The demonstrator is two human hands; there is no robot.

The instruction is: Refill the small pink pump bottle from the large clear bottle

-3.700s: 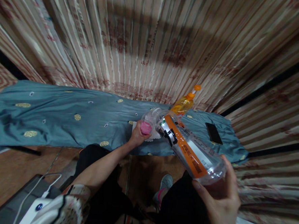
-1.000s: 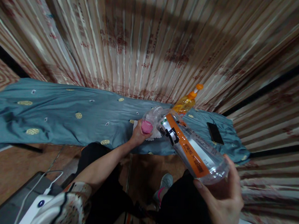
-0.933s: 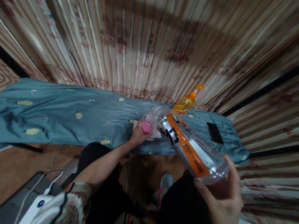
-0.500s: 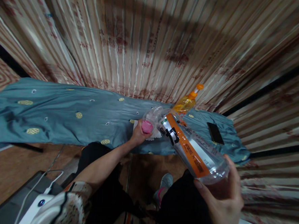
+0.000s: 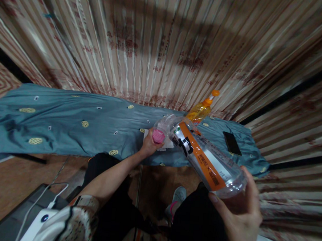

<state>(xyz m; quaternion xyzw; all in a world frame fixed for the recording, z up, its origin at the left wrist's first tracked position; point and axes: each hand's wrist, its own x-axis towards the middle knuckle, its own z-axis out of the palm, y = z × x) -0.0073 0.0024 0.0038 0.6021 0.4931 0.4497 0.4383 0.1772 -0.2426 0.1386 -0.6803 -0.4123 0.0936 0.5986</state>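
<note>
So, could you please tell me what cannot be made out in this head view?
- Large bottle: mouth hidden behind the small cup; label print too small.
- Cup's contents: blurred.
- Right hand: wrist cut off by the bottom edge.
- Left hand: fingertips hidden behind the cup.

Large clear bottle (image 5: 206, 159) in right hand (image 5: 239, 216) tipped slightly lower toward pink-capped container (image 5: 160, 133).

Glossy clear plastic bottle (image 5: 206, 158)
</note>
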